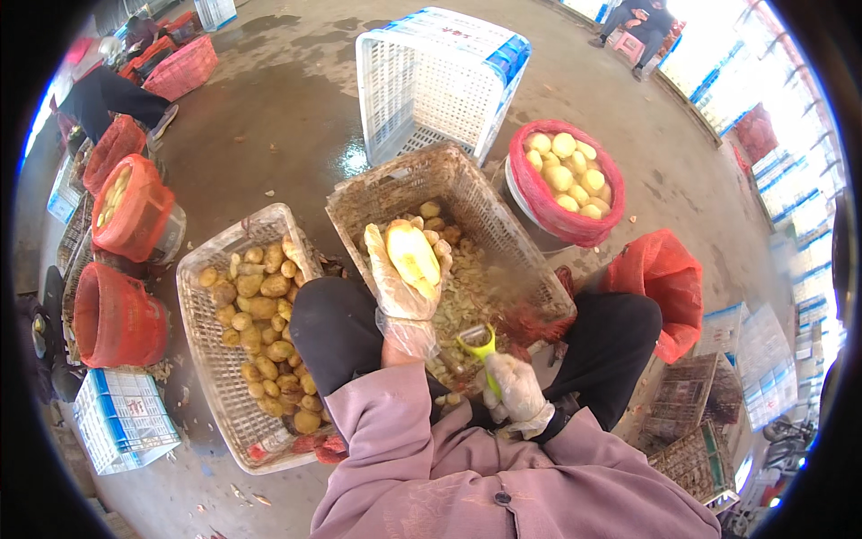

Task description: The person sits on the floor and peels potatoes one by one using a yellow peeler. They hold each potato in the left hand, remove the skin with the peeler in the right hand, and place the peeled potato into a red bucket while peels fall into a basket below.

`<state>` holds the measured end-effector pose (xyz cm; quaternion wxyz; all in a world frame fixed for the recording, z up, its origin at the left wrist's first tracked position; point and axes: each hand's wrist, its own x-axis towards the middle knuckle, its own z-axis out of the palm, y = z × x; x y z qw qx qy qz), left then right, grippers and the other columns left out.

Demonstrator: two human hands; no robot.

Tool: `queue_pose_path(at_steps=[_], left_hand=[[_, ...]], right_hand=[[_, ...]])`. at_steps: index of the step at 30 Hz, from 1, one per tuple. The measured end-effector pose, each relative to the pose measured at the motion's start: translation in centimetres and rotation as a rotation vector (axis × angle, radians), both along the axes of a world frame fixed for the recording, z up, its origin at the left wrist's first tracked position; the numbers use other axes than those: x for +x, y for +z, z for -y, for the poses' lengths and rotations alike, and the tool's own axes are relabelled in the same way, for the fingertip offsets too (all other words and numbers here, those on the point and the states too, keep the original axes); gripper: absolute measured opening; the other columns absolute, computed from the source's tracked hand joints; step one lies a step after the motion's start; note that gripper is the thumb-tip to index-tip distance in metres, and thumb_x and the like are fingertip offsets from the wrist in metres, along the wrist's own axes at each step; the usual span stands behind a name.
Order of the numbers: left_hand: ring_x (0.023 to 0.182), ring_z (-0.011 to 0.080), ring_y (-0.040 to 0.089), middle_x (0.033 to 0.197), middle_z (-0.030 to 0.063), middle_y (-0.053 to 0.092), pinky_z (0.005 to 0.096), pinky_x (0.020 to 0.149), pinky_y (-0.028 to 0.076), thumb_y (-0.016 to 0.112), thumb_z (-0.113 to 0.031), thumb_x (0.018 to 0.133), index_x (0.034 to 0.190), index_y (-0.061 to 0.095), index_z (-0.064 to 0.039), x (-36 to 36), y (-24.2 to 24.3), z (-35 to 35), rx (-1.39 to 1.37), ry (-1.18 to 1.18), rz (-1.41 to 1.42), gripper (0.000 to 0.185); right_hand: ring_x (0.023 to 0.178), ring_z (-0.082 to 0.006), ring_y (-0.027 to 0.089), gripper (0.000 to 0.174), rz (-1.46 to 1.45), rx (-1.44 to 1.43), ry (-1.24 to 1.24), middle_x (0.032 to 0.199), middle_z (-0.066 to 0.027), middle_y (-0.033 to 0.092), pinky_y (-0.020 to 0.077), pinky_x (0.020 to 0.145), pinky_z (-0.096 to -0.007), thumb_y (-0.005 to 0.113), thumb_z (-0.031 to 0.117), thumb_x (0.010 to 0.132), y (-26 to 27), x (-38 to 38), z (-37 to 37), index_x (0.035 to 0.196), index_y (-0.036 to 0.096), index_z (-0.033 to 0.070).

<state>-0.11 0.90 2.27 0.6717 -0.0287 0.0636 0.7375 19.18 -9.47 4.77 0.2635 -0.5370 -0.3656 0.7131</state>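
In my gloved left hand lies a large, mostly peeled potato, held above a dirty plastic crate. Peelings and some potatoes cover the bottom of that crate. My gloved right hand grips a yellow-green peeler, its blade up and apart from the potato. To the left, a white plastic crate holds many unpeeled potatoes. Peeled potatoes fill a bucket lined with pink-red mesh at the upper right.
Ahead stands a white crate on its side. A red mesh bag is beside my right knee. Red mesh-covered buckets and a blue-and-white crate stand at the left. A person sits on a pink stool; another person's leg shows at the upper left.
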Motion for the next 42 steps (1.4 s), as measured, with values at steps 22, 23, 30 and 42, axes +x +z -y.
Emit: queue_pose_path(at_steps=[22, 23, 30, 42], left_hand=[[0.07, 0.0246, 0.055, 0.079, 0.0093, 0.058, 0.0384, 0.069, 0.05, 0.058, -0.052, 0.087, 0.093, 0.06, -0.003, 0.4, 0.4, -0.3, 0.094, 0.004, 0.007, 0.049], [0.07, 0.0247, 0.055, 0.079, 0.0095, 0.058, 0.0385, 0.069, 0.05, 0.057, -0.052, 0.087, 0.094, 0.06, -0.003, 0.6, 0.5, -0.3, 0.097, -0.014, 0.003, 0.049], [0.07, 0.0248, 0.053, 0.082, 0.0099, 0.057, 0.04, 0.059, 0.049, 0.056, -0.049, 0.089, 0.089, 0.062, -0.01, 2.2, 1.3, -0.1, -0.062, 0.078, 0.008, 0.039], [0.075, 0.0274, 0.055, 0.082, 0.0126, 0.059, 0.0381, 0.067, 0.05, 0.057, -0.052, 0.087, 0.097, 0.061, -0.002, 1.0, 1.1, -0.1, 0.046, -0.033, 0.07, 0.051]], right_hand=[[0.033, -0.0095, 0.039, 0.037, -0.048, -0.006, 0.01, 0.052, -0.0003, 0.047, 0.0292, 0.03, -0.0239, 0.053, 0.042, 0.095, -0.2, -0.4, -1.7, 0.084, 0.054, 0.007], [0.033, -0.0092, 0.038, 0.036, -0.088, 0.052, -0.013, 0.052, -0.0001, 0.047, 0.0288, 0.03, -0.0237, 0.053, 0.041, 0.096, -0.3, -0.3, -1.6, 0.083, 0.054, 0.007], [0.036, -0.0087, 0.04, 0.036, -0.29, 0.202, 0.001, 0.054, -0.0002, 0.048, 0.0303, 0.033, -0.0234, 0.05, 0.037, 0.098, 2.5, -4.6, -5.5, 0.082, 0.055, 0.004], [0.035, -0.0097, 0.04, 0.037, 0.0, 0.036, 0.01, 0.049, -0.0011, 0.046, 0.029, 0.032, -0.0248, 0.052, 0.04, 0.096, -1.1, 0.7, -1.5, 0.082, 0.055, 0.006]])
